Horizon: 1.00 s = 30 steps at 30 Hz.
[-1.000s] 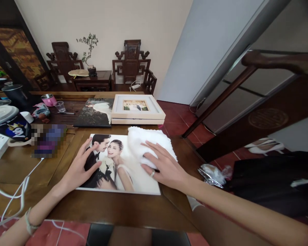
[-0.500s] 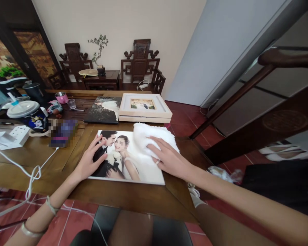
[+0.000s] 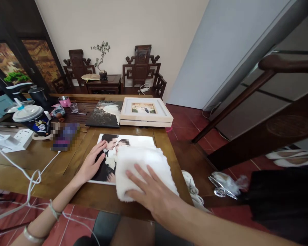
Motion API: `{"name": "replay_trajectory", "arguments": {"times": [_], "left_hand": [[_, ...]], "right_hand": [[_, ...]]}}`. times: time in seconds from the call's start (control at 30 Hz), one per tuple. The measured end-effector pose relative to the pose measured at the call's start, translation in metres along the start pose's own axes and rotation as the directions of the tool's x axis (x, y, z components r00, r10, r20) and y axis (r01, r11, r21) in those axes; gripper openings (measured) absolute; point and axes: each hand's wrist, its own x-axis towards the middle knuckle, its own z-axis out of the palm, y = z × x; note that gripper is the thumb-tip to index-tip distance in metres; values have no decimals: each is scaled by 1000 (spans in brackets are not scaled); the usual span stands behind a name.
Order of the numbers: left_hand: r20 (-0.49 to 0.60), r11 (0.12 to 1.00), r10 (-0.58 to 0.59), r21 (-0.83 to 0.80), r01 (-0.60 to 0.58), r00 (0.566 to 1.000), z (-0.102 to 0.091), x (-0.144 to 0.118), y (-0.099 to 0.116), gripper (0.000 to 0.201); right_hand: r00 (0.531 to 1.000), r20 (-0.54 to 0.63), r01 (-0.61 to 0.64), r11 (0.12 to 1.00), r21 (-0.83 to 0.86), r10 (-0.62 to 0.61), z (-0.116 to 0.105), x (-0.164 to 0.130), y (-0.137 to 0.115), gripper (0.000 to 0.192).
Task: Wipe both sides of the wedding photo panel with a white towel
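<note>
A large photo print [image 3: 140, 140] of a couple lies flat on the wooden table [image 3: 33, 164]. My left hand [image 3: 91, 163] rests flat on the print's left part, fingers spread, pinning it down. My right hand [image 3: 150, 190] presses a white fluffy cloth [image 3: 141, 164] onto the near right part of the print, fingers spread over the cloth's near edge. The cloth covers much of the print's lower right.
Behind the print lie a dark photo board [image 3: 105, 113] and a white framed picture [image 3: 145, 111]. At the left stand a lidded cup [image 3: 33, 119], a power strip [image 3: 15, 140] with white cables [image 3: 28, 177], and a pink cup [image 3: 65, 101]. Carved chairs line the far wall.
My right hand has dragged the white cloth from the print's far right corner toward me, down across the picture. My left hand stays on the print's left part.
</note>
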Motion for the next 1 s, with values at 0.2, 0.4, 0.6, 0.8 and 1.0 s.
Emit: {"name": "replay_trajectory", "arguments": {"times": [0.2,0.4,0.6,0.8,1.0], "left_hand": [[29,996,46,81,-49,998,1,0,-4,47],[43,991,78,105,-82,996,0,4,-5,47],[23,999,26,42,-27,999,-1,9,-7,47],[7,996,15,84,-16,1000,2,12,-5,47],[66,982,58,174,-69,996,1,12,-7,51]], "right_hand": [[989,148,14,999,-30,-10,-11,30,43,69],[987,124,-93,990,-105,106,-26,65,96,76],[966,226,-118,992,-35,123,-18,44,20,69],[950,310,-69,988,141,21,-25,18,-42,31],[912,388,-199,971,129,136,-50,44,26,76]]}}
